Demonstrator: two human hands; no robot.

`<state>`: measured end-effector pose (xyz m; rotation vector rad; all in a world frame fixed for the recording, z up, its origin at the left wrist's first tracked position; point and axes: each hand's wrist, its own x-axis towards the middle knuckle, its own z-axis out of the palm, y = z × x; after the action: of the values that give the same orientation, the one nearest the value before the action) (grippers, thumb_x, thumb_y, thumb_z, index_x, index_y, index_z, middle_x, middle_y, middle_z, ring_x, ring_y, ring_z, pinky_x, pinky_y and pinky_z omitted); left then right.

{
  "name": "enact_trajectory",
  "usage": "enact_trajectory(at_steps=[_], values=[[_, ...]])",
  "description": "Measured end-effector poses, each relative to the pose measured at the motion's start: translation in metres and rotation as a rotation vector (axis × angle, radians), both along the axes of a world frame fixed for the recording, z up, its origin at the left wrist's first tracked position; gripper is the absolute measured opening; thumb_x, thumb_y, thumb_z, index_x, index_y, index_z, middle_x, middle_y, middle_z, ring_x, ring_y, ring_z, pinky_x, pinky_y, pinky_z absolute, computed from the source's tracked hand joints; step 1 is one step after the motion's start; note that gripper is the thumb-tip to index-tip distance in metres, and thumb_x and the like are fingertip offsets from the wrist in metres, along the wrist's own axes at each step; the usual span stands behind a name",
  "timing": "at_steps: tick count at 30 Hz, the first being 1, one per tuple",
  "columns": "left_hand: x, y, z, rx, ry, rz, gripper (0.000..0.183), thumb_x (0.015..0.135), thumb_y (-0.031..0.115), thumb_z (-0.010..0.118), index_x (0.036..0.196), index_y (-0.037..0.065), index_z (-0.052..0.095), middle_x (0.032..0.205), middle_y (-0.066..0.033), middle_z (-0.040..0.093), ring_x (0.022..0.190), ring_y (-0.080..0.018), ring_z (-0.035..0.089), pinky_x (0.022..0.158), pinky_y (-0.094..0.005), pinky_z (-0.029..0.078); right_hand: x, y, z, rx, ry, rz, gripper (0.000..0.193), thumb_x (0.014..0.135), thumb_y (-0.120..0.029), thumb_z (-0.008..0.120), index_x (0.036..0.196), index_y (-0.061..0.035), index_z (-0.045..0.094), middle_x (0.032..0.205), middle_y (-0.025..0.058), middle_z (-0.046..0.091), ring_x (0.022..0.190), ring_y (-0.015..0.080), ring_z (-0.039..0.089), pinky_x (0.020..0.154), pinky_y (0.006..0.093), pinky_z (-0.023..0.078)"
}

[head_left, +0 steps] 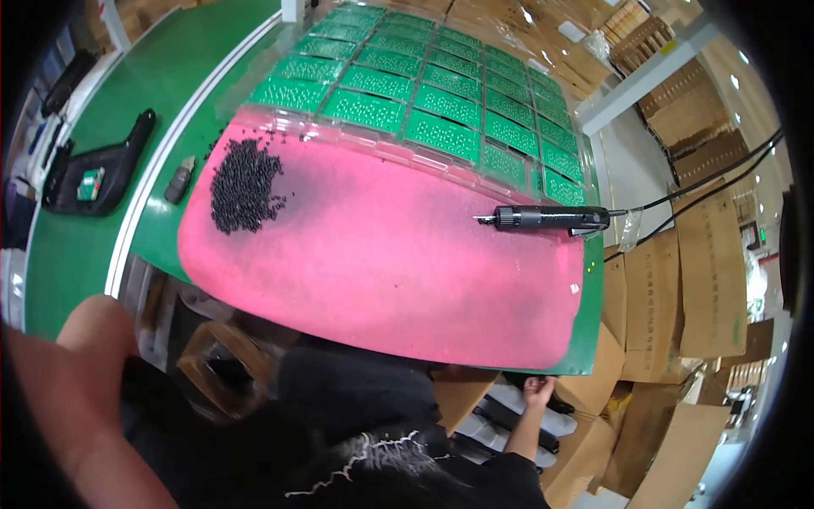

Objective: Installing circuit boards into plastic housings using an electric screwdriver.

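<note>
At the near right corner of the table, my right hand [538, 390] is low beside the table edge, above an open cardboard box [585, 454]. Its fingers look curled, and what they hold, if anything, is too small to make out. Below it in the box lie several black parts [496, 416] with pale grey wrapping. My left arm [93, 407] bends at the lower left; its hand does not show. A black electric screwdriver [543, 218] lies on the pink mat [381, 288], its bit pointing left. A pile of small black pieces [244, 187] sits at the mat's left.
Clear trays of green circuit boards [441, 131] stand along the mat's far edge. A black plastic housing [102, 174] rests on the green surface at left, near a small dark bottle [179, 181]. The screwdriver's cable [678, 197] runs right, past stacked cardboard boxes [716, 280].
</note>
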<state>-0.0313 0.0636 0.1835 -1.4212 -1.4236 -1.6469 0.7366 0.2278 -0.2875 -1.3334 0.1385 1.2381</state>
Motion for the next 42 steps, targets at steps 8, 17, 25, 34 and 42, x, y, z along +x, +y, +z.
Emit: enact_trajectory(at_steps=[8, 17, 25, 34, 42], values=[[-0.08, 0.028, 0.145, 0.455, 0.498, -0.11, 0.046, 0.095, 0.019, 0.058, 0.134, 0.0, 0.041, 0.136, -0.0148, 0.043, 0.131, -0.0245, 0.036, 0.111, -0.0415, 0.026, -0.007, 0.135, 0.112, 0.646, -0.113, 0.073, 0.047, 0.101, -0.033, 0.053, 0.138, -0.0052, 0.047, 0.132, 0.0184, 0.056, 0.117, 0.0301, 0.058, 0.102, 0.0472, 0.046], [-0.051, 0.081, 0.157, 0.857, 0.662, -0.127, 0.04, 0.094, 0.02, 0.059, 0.127, 0.004, 0.043, 0.129, -0.0116, 0.044, 0.123, -0.0241, 0.038, 0.106, -0.0425, 0.027, 0.064, 0.17, 0.3, 0.911, -1.175, -0.156, 0.058, 0.102, -0.029, 0.053, 0.149, -0.0029, 0.033, 0.148, 0.0206, 0.041, 0.133, 0.0308, 0.044, 0.112, 0.0446, 0.035], [-0.025, 0.132, 0.066, 0.508, 0.554, -0.342, 0.036, 0.092, 0.021, 0.06, 0.122, 0.007, 0.045, 0.123, -0.0088, 0.046, 0.117, -0.0238, 0.039, 0.103, -0.0435, 0.029, -0.098, -0.069, 0.209, 0.644, -1.724, -0.128, 0.053, 0.093, -0.006, 0.058, 0.144, -0.0026, 0.043, 0.138, 0.0168, 0.051, 0.122, 0.032, 0.051, 0.105, 0.0402, 0.041], [-0.016, 0.078, 0.045, 0.57, 0.437, -0.399, 0.031, 0.091, 0.022, 0.061, 0.116, 0.01, 0.047, 0.116, -0.0056, 0.047, 0.109, -0.0234, 0.04, 0.098, -0.0445, 0.031, -0.183, -0.096, 0.385, 0.887, -2.131, 0.768, 0.018, 0.077, 0.012, 0.059, 0.091, 0.0009, 0.055, 0.086, 0.0185, 0.053, 0.08, 0.0379, 0.053, 0.073, 0.0452, 0.047], [0.038, 0.07, 0.005, 0.566, 0.243, -0.468, 0.027, 0.089, 0.023, 0.062, 0.11, 0.014, 0.048, 0.109, -0.0027, 0.048, 0.103, -0.0231, 0.042, 0.095, -0.0454, 0.032, -0.269, -0.027, 0.388, 1.057, -2.314, 1.51, 0.024, 0.067, -0.013, 0.065, 0.091, -0.012, 0.06, 0.082, 0.004, 0.05, 0.081, 0.0223, 0.054, 0.07, 0.0329, 0.045]])
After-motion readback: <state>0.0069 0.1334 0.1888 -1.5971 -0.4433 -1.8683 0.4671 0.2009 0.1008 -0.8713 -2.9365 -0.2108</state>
